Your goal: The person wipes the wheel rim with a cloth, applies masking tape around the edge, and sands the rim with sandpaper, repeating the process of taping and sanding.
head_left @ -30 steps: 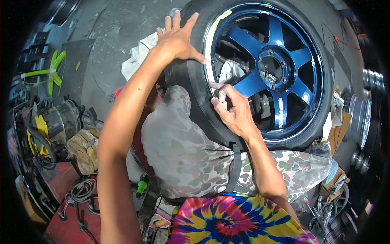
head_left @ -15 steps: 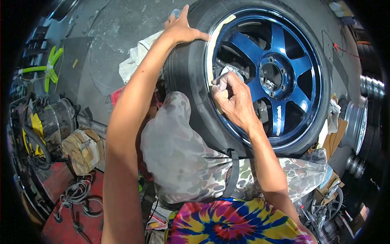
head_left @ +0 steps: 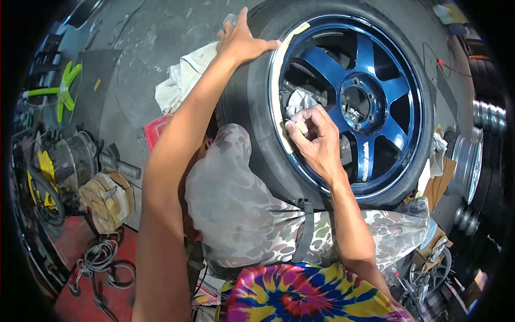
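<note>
A blue spoked wheel [head_left: 331, 65] with a black tire [head_left: 258, 110] leans against my legs. Pale yellow tape [head_left: 277, 80] runs along the left part of its rim. My left hand [head_left: 241, 43] rests on the top left of the tire, fingers spread, its thumb at the rim edge by the tape. My right hand [head_left: 319, 140] is at the lower left of the rim, fingers pinched around a small pale yellow piece near the tape. A crumpled white cloth [head_left: 301, 100] shows just above it, partly behind the fingers.
A white rag [head_left: 185, 75] lies on the floor left of the tire. At far left are a green star-shaped part [head_left: 65, 92], a taped brown bundle [head_left: 109, 201] and a grey cable [head_left: 99, 255] on a red surface. Silver rims [head_left: 468, 166] stand at right.
My right hand has moved down and slightly right along the rim. More of the white cloth and of the lower tape now shows. My left hand has hardly moved.
</note>
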The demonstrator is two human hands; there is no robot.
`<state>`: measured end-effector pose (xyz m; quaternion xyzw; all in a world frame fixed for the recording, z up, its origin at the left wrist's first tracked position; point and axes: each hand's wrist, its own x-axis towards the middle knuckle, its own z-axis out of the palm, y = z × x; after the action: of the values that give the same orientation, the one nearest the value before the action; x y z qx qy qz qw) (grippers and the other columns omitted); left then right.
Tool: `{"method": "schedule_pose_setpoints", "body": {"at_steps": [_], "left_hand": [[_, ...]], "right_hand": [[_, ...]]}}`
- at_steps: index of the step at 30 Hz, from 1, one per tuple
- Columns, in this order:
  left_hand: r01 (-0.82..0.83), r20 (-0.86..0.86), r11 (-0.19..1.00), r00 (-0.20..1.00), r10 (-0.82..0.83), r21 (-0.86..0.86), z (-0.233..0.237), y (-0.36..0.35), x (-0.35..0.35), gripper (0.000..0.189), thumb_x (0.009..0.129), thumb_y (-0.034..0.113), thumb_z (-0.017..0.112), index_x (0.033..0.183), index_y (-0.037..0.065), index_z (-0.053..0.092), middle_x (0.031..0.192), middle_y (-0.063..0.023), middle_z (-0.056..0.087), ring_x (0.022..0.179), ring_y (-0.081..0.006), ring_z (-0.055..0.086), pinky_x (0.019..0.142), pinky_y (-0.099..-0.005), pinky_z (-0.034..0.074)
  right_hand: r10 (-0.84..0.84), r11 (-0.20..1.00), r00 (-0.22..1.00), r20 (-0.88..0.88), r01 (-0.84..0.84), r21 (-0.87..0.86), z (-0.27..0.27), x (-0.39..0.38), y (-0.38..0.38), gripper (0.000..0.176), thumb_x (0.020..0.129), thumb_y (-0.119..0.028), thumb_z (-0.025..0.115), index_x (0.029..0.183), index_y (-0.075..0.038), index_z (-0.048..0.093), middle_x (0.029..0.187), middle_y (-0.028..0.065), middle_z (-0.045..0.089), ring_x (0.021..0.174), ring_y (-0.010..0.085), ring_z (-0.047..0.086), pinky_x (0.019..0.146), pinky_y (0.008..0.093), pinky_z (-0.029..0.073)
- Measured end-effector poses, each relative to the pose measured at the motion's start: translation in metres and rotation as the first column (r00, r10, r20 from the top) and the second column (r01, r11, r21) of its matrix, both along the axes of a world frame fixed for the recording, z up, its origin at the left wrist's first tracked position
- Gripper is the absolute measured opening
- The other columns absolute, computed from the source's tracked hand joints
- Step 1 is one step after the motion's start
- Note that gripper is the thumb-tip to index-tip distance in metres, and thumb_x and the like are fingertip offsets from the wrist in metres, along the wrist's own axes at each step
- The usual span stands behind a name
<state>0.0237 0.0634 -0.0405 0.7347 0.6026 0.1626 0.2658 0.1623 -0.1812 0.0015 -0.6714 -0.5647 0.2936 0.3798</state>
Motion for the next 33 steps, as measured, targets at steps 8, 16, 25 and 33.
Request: {"method": "schedule_pose_setpoints", "body": {"at_steps": [8,16,25,33], "left_hand": [[-0.002,0.121,0.998,0.993,0.01,-0.062,-0.005,-0.045,-0.032,0.139,0.062,0.059,0.093,0.168,0.014,0.015,0.164,-0.0358,0.025,0.152,-0.0511,0.027,0.124,-0.0533,0.03],[-0.059,0.14,0.998,0.988,0.061,-0.018,-0.009,-0.017,-0.013,0.137,0.063,0.061,0.091,0.168,0.014,0.016,0.165,-0.0334,0.025,0.154,-0.046,0.027,0.124,-0.0542,0.03],[-0.325,0.386,0.932,0.89,0.243,0.163,-0.017,-0.019,-0.005,0.076,0.091,0.056,0.07,0.147,0.008,0.055,0.145,-0.0245,0.057,0.136,-0.0405,0.053,0.115,-0.0468,0.041],[-0.316,0.386,0.94,0.889,0.245,0.132,-0.012,-0.02,-0.005,0.063,0.097,0.051,0.064,0.144,0.009,0.058,0.142,-0.0239,0.059,0.134,-0.0414,0.053,0.114,-0.0472,0.04]], "right_hand": [[0.003,0.993,0.999,0.037,-0.007,0.121,-0.003,0.026,0.046,0.02,0.086,-0.006,0.074,0.106,-0.003,0.072,0.089,0.0087,0.063,0.072,0.0184,0.064,0.067,0.0313,0.052],[0.124,0.88,0.866,0.484,-0.321,0.35,-0.02,0.058,0.142,0.019,0.082,-0.01,0.074,0.1,-0.008,0.074,0.093,0.0078,0.063,0.09,0.0279,0.063,0.078,0.0399,0.054],[0.202,0.708,0.668,0.716,-0.604,0.365,-0.032,0.068,0.182,0.028,0.079,-0.012,0.081,0.106,-0.011,0.074,0.1,0.0058,0.061,0.097,0.0273,0.062,0.085,0.039,0.056],[0.393,0.613,0.566,0.725,-0.749,0.253,-0.022,0.067,0.173,0.033,0.08,-0.01,0.079,0.113,-0.009,0.074,0.104,0.007,0.063,0.102,0.028,0.062,0.089,0.0394,0.057]]}}
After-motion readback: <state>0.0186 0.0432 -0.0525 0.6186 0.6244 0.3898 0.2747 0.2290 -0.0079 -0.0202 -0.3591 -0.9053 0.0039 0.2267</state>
